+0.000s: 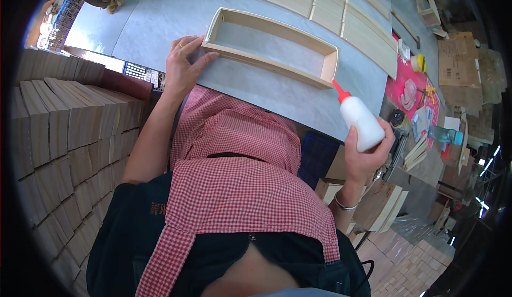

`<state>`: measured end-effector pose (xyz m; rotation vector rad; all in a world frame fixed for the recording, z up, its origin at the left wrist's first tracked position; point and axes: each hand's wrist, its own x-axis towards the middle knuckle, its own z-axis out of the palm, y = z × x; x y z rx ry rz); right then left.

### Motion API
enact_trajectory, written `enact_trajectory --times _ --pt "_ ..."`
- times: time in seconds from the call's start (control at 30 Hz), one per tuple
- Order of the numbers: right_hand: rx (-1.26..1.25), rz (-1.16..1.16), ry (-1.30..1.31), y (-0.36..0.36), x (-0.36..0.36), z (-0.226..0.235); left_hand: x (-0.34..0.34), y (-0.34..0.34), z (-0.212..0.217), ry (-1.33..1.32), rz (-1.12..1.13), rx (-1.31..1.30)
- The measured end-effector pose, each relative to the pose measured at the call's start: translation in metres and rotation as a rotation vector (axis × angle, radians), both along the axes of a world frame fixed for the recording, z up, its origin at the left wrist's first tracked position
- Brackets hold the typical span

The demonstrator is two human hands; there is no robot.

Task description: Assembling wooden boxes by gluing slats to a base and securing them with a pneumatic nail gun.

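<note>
A narrow wooden frame point(272, 69), open through its middle, rests on the grey tabletop point(154, 19) in front of me. My left hand point(186, 59) grips its near left corner, thumb on the near side and fingers behind. In my right hand point(370, 153) is a white squeeze glue bottle point(361, 121) with a red nozzle, held tilted. The nozzle's tip is at the frame's near right corner, touching or almost touching it. A thin pale line, perhaps glue, runs along the frame's upper edges.
Flat wooden panels point(352, 30) lie across the far side of the table. Stacked wooden pieces point(69, 115) rise close on my left. To the right are a pink cloth point(392, 83), a yellow tape roll point(418, 63), a clear bottle point(445, 135) and a cardboard box point(457, 65).
</note>
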<state>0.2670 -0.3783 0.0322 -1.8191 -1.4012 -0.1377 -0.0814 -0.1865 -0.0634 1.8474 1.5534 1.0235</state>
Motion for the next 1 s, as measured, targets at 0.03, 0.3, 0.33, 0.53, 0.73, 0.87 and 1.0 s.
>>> enact_trajectory --times 0.03,0.3,0.33,0.53,0.73,0.87,1.0 --pt "-0.012 0.003 0.011 -0.003 -0.002 0.001 -0.001 -0.001 0.001 0.000 0.004 -0.005" --pt "-0.008 0.210 0.418 0.036 -0.074 -0.011 0.002 -0.002 0.003 0.084 0.008 0.036" --pt "-0.022 0.276 0.447 0.047 -0.088 -0.013 0.002 -0.002 0.000 0.091 0.006 0.062" --pt "0.004 0.516 0.421 0.097 -0.137 -0.031 0.000 -0.003 -0.006 0.092 0.001 0.137" --pt "0.024 0.529 0.323 0.102 -0.138 -0.031 -0.002 -0.001 -0.007 0.085 0.000 0.162" --pt "0.015 0.475 0.267 0.092 -0.124 -0.026 -0.001 -0.001 -0.008 0.083 0.003 0.159" --pt "-0.005 0.406 0.240 0.075 -0.108 -0.021 -0.001 -0.002 -0.003 0.078 -0.003 0.140"
